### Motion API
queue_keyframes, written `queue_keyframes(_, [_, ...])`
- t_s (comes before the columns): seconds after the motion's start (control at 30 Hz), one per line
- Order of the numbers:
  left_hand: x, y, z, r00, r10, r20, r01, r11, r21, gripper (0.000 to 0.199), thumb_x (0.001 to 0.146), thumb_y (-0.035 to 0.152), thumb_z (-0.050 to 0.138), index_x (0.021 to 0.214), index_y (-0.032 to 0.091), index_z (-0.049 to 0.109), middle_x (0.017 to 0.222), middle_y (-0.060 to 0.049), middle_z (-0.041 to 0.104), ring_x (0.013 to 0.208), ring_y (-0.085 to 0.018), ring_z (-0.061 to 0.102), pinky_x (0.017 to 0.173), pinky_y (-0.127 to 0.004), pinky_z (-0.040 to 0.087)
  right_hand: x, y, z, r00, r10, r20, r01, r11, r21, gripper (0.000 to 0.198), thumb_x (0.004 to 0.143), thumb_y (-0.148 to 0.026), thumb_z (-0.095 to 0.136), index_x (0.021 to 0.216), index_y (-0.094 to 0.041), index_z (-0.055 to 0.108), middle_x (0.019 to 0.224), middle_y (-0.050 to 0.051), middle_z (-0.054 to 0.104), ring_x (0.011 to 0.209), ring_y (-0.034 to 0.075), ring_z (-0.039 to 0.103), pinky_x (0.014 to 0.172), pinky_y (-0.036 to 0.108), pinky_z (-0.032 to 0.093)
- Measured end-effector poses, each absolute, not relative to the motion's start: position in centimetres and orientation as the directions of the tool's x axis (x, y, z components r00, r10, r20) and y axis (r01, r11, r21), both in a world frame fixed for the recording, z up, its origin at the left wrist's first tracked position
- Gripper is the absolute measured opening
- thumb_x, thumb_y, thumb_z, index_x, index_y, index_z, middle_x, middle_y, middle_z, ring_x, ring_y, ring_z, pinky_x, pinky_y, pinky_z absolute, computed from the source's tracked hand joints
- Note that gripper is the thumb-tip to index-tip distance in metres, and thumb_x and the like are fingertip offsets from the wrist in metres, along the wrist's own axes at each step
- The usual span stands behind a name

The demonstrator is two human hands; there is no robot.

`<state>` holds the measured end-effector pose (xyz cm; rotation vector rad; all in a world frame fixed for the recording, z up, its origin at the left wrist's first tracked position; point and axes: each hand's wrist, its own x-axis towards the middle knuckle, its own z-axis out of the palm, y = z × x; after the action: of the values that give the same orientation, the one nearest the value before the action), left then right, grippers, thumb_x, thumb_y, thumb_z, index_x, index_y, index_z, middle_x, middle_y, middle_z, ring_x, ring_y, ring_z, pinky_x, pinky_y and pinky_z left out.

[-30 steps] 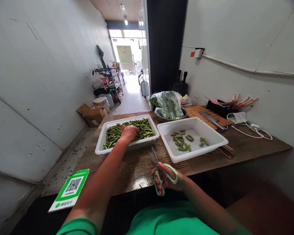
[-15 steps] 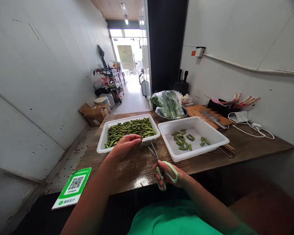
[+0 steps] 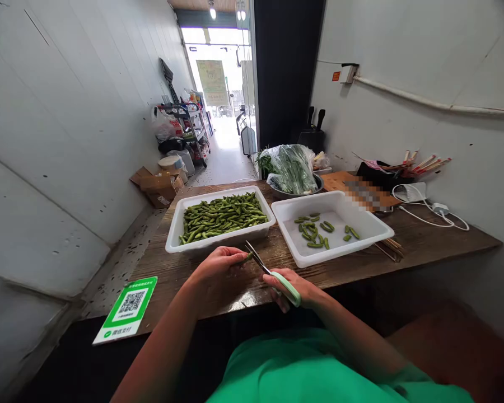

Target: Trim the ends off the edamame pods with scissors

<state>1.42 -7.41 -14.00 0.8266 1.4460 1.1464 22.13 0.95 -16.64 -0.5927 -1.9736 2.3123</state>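
Left hand (image 3: 219, 264) pinches a green pod (image 3: 246, 258) over the near table (image 3: 185, 271) edge; right hand (image 3: 294, 288) grips scissors (image 3: 273, 274), blades touching the pod's tip, near the full tray (image 3: 173, 230).

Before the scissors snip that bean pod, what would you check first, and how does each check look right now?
1. Pod pinched in the left hand: ok.
2. Scissors gripped by the right hand: ok.
3. Blades at the pod's tip: ok, they meet it.
4. Left fingers away from the blades: cannot tell, they sit close.
5. Right tray has room for cut pods: ok, only a few lie in it.
6. Left tray has pods left: ok, it is full.
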Motion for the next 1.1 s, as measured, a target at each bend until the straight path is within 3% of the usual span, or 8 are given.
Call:
queue_keyframes(0.27, [1.9,-7.4,-13.7,-0.18,0.927,-0.328,-0.166,0.3,0.939,0.018,0.067,0.03,0.073,0.067,0.012,0.07,0.061,-0.006,0.063,0.047,-0.008,0.048,0.043,-0.018,0.034,22.2,1.2,-16.8,-0.919,0.303,-0.252,0.208,-0.17,-0.963,0.049,0.068,-0.063,0.062,0.067,-0.017,0.044,0.047,-0.008,0.045,0.031,0.006,0.041,0.027,0.018,0.034])
queue_keyframes(0.43, [2.0,-8.1,-13.9,-0.145,0.937,-0.317,-0.355,0.25,0.901,0.019,0.067,0.023,0.075,0.082,0.011,0.07,0.072,-0.007,0.066,0.059,-0.01,0.056,0.055,-0.019,0.045,22.1,1.1,-17.7,-0.916,0.318,-0.245,0.172,-0.24,-0.956,0.046,0.071,-0.06,0.062,0.074,-0.017,0.047,0.051,-0.007,0.047,0.033,0.005,0.041,0.028,0.017,0.035])
queue_keyframes(0.57, [2.7,-8.5,-14.2,-0.248,0.944,-0.216,-0.497,0.068,0.865,0.021,0.066,0.02,0.076,0.082,0.015,0.064,0.088,-0.007,0.068,0.081,-0.016,0.063,0.075,-0.029,0.05,21.9,0.8,-18.3,-0.947,0.209,-0.243,0.126,-0.454,-0.882,0.05,0.076,-0.063,0.054,0.095,-0.017,0.05,0.06,-0.005,0.05,0.043,0.008,0.048,0.04,0.022,0.043])
queue_keyframes(0.67, [3.8,-8.3,-14.6,-0.425,0.897,-0.126,-0.482,-0.106,0.87,0.021,0.065,0.019,0.076,0.081,0.015,0.062,0.079,-0.001,0.066,0.072,-0.01,0.061,0.069,-0.02,0.048,21.9,0.7,-18.6,-0.971,0.13,-0.202,0.097,-0.556,-0.825,0.052,0.079,-0.065,0.048,0.101,-0.018,0.047,0.065,-0.004,0.052,0.051,0.01,0.052,0.05,0.027,0.046])
queue_keyframes(0.77, [4.9,-8.0,-14.9,-0.522,0.84,-0.149,-0.497,-0.158,0.853,0.025,0.061,0.018,0.078,0.077,0.014,0.06,0.068,0.002,0.063,0.063,-0.007,0.059,0.062,-0.016,0.046,22.0,0.5,-18.7,-0.97,0.134,-0.204,0.101,-0.541,-0.835,0.05,0.079,-0.063,0.049,0.102,-0.019,0.046,0.065,-0.004,0.051,0.052,0.01,0.052,0.051,0.027,0.046])
queue_keyframes(0.9, [6.1,-7.8,-15.3,-0.506,0.832,-0.225,-0.531,-0.095,0.842,0.028,0.058,0.02,0.08,0.071,0.013,0.057,0.072,-0.004,0.068,0.07,-0.012,0.064,0.067,-0.02,0.049,21.9,0.3,-18.3,-0.951,0.195,-0.239,0.129,-0.454,-0.882,0.054,0.076,-0.067,0.051,0.099,-0.018,0.045,0.063,-0.005,0.05,0.048,0.01,0.05,0.046,0.025,0.044])
queue_keyframes(1.1, [6.7,-7.7,-16.0,-0.537,0.804,-0.256,-0.512,-0.07,0.856,0.028,0.057,0.024,0.081,0.066,0.012,0.056,0.07,-0.007,0.069,0.066,-0.012,0.064,0.062,-0.02,0.048,21.9,0.3,-17.8,-0.93,0.246,-0.274,0.165,-0.386,-0.907,0.055,0.073,-0.069,0.053,0.092,-0.018,0.044,0.061,-0.006,0.048,0.043,0.009,0.046,0.04,0.023,0.041])
